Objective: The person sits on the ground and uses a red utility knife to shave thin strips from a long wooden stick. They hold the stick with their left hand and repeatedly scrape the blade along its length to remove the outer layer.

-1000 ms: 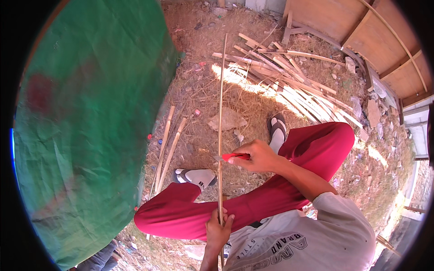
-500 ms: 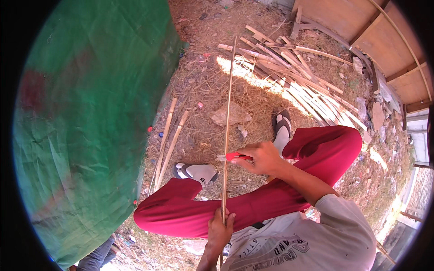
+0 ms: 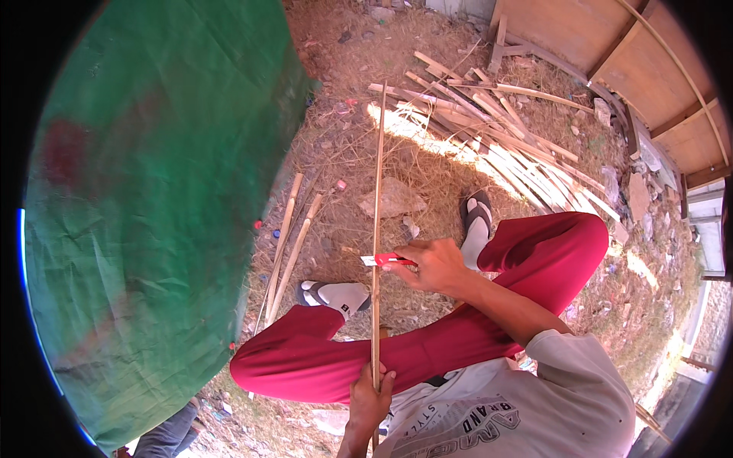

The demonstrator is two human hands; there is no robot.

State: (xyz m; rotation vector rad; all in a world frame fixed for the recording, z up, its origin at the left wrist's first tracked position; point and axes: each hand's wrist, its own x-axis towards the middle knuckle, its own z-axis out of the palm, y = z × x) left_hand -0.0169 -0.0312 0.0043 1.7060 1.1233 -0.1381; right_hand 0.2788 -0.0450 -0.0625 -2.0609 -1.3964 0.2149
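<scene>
A long thin bamboo strip (image 3: 378,183) runs away from me, from beside my body past my legs to over the ground. Low on the strip, by my left thigh, my left hand (image 3: 371,393) is closed around it. My right hand (image 3: 435,266) grips a red utility knife (image 3: 390,259) farther up. The knife's short pale blade lies across the strip and sticks out past its left side.
A pile of split bamboo strips (image 3: 504,130) lies ahead to the right. Two bamboo pieces (image 3: 294,244) rest beside a green tarp (image 3: 160,206) on the left. A flat stone (image 3: 392,197) sits between my feet. Wooden panels (image 3: 565,30) stand at far right, and another person's leg (image 3: 164,435) shows at lower left.
The strip's far end has swung slightly left and come lower in view. The knife has shifted a little left and away along the strip. My left hand keeps its hold.
</scene>
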